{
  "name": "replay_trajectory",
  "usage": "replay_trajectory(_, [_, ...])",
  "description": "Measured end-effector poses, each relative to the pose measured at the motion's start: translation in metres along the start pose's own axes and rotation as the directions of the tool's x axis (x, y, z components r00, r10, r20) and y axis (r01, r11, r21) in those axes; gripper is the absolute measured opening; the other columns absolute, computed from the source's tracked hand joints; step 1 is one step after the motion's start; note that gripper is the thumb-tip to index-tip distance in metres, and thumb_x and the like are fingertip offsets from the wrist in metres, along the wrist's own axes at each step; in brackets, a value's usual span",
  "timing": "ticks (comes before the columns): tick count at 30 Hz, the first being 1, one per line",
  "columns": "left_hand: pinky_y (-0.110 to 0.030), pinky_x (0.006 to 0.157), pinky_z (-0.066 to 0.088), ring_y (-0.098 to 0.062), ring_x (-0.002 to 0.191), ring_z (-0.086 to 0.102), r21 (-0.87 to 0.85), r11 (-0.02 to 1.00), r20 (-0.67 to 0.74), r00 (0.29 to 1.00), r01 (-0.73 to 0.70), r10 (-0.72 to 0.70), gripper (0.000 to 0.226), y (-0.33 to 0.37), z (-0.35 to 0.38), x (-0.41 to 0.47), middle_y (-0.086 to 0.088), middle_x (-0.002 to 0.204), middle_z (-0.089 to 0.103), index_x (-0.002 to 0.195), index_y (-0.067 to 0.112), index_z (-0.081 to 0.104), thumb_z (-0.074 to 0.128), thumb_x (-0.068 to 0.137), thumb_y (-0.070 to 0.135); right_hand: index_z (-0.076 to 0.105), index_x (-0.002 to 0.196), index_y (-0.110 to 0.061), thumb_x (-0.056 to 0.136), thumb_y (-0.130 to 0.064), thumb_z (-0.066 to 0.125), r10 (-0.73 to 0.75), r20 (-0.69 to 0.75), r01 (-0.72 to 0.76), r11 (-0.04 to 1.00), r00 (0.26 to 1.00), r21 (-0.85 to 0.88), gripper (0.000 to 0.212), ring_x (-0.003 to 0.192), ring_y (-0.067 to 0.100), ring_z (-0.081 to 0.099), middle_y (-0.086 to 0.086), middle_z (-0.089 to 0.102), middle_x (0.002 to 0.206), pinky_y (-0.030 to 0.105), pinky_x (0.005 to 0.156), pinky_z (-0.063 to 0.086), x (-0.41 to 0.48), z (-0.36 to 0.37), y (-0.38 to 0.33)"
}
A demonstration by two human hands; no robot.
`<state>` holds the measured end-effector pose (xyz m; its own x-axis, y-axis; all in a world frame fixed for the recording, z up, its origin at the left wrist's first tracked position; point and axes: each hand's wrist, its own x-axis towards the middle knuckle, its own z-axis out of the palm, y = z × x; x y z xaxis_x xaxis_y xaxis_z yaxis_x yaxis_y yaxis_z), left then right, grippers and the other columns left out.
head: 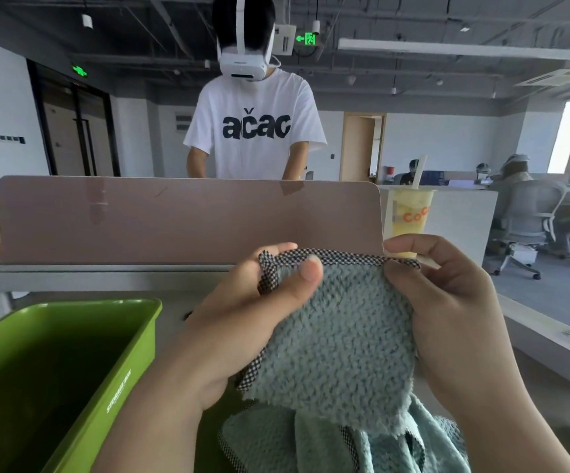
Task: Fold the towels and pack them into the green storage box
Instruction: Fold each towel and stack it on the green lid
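Your left hand pinches the top left corner of a teal towel, with the thumb pressed over its checked trim and the fingers curled behind. Your right hand pinches the same top edge at the other corner, thumb in front. Between your hands that edge is stretched level, and the towel hangs down in the air in front of you. Whether it is a single layer or already doubled over cannot be told from here.

Just below your hands, close to your body, lies a heap of towels of the same teal with the same checked trim. They are loose and rumpled, so they look unfolded.

To the left of your left hand stands the green storage box on the tabletop. The part of its inside that shows holds no towel.

By that reading you are early in the task: nothing is packed, one towel is in hand at the start of its fold, and the heap is yet to be dealt with.

Beyond your hands a pinkish partition closes off the tabletop. A drink cup stands past your right hand, and a person in a white shirt stands behind the partition.
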<state>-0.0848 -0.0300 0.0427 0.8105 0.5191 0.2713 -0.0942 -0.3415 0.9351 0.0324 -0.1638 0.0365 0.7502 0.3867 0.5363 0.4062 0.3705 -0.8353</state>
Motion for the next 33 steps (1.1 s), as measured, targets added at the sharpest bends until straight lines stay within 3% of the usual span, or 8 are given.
replay_trajectory(3, [-0.042, 0.093, 0.051, -0.006, 0.097, 0.068, 0.029, 0.999, 0.058, 0.998, 0.027, -0.028, 0.066, -0.002, -0.001, 0.0, 0.018, 0.098, 0.073, 0.109, 0.033, 0.06, 0.073, 0.053, 0.065, 0.068, 0.081, -0.029, 0.072, -0.023, 0.059, -0.005, -0.008, 0.005, 1.0, 1.0, -0.012, 0.014, 0.066, 0.031, 0.045, 0.046, 0.051, 0.084, 0.043, 0.061, 0.032, 0.001, -0.002, 0.0])
replay_trajectory(9, [-0.048, 0.106, 0.04, -0.01, 0.119, 0.057, 0.037, 0.999, -0.009, 0.999, 0.036, -0.036, 0.066, -0.013, -0.009, 0.007, 0.014, 0.119, 0.066, 0.127, 0.03, 0.057, 0.054, 0.072, 0.065, 0.068, 0.083, -0.027, 0.075, -0.019, 0.062, -0.011, 0.021, 0.012, 0.999, 1.0, -0.032, 0.013, 0.067, 0.029, 0.044, 0.046, 0.051, 0.082, 0.042, 0.063, 0.031, 0.004, -0.007, 0.0])
replay_trajectory(12, [-0.035, 0.105, 0.038, 0.004, 0.111, 0.051, 0.19, 0.981, -0.128, 0.99, -0.036, 0.061, 0.06, -0.012, -0.009, 0.006, 0.034, 0.103, 0.054, 0.137, 0.04, 0.041, 0.043, 0.081, 0.062, 0.068, 0.086, -0.03, 0.075, -0.022, 0.06, -0.012, 0.076, 0.018, 0.996, 0.997, -0.082, 0.015, 0.058, 0.04, 0.045, 0.045, 0.051, 0.082, 0.042, 0.061, 0.033, 0.003, -0.005, 0.001])
replay_trajectory(16, [-0.022, 0.094, 0.032, 0.011, 0.119, 0.038, 0.487, 0.852, -0.053, 0.967, -0.192, 0.248, 0.076, 0.004, -0.004, -0.005, 0.038, 0.135, 0.037, 0.141, 0.057, 0.018, 0.038, 0.069, 0.075, 0.068, 0.09, -0.033, 0.083, -0.014, 0.063, -0.01, 0.181, 0.038, 0.987, 0.983, -0.154, 0.02, 0.056, 0.047, 0.048, 0.038, 0.056, 0.08, 0.042, 0.059, 0.035, 0.001, -0.001, 0.001])
replay_trajectory(20, [-0.003, 0.079, 0.034, 0.025, 0.096, 0.042, 0.594, 0.773, 0.115, 0.974, -0.223, 0.193, 0.057, 0.006, 0.004, -0.007, 0.035, 0.121, 0.055, 0.133, 0.052, 0.042, 0.048, 0.078, 0.067, 0.067, 0.096, -0.033, 0.075, -0.021, 0.06, 0.027, 0.32, 0.026, 0.987, 0.947, -0.158, 0.025, 0.058, 0.036, 0.051, 0.032, 0.063, 0.079, 0.041, 0.06, 0.036, -0.003, 0.003, 0.0])
replay_trajectory(24, [-0.04, 0.081, 0.054, 0.001, 0.086, 0.068, 0.527, 0.817, 0.21, 0.967, -0.235, 0.143, 0.029, -0.004, 0.002, 0.0, 0.018, 0.094, 0.073, 0.102, 0.038, 0.069, 0.054, 0.087, 0.057, 0.066, 0.098, -0.037, 0.074, -0.025, 0.059, 0.072, 0.334, -0.006, 0.981, 0.94, -0.194, 0.027, 0.058, 0.05, 0.049, 0.032, 0.061, 0.081, 0.047, 0.059, 0.039, -0.004, 0.002, 0.002])
replay_trajectory(28, [-0.036, 0.078, 0.054, 0.006, 0.078, 0.066, 0.515, 0.837, 0.097, 0.983, -0.186, 0.159, 0.022, -0.004, 0.0, 0.002, 0.02, 0.086, 0.073, 0.091, 0.032, 0.071, 0.056, 0.088, 0.048, 0.066, 0.097, -0.034, 0.071, -0.033, 0.066, 0.135, 0.351, -0.063, 0.976, 0.927, -0.21, 0.026, 0.067, 0.041, 0.059, 0.013, 0.072, 0.08, 0.066, 0.072, 0.047, -0.002, 0.0, 0.006])
replay_trajectory(33, [-0.038, 0.084, 0.052, 0.003, 0.081, 0.065, 0.406, 0.91, -0.093, 0.987, -0.079, 0.128, 0.036, -0.006, -0.01, 0.003, 0.023, 0.084, 0.071, 0.088, 0.034, 0.067, 0.046, 0.081, 0.063, 0.061, 0.085, -0.003, 0.061, -0.06, 0.063, 0.238, 0.396, -0.049, 0.901, 0.887, -0.431, 0.062, 0.069, 0.018, 0.055, 0.03, 0.062, 0.089, 0.044, 0.069, 0.046, 0.002, -0.012, 0.011])
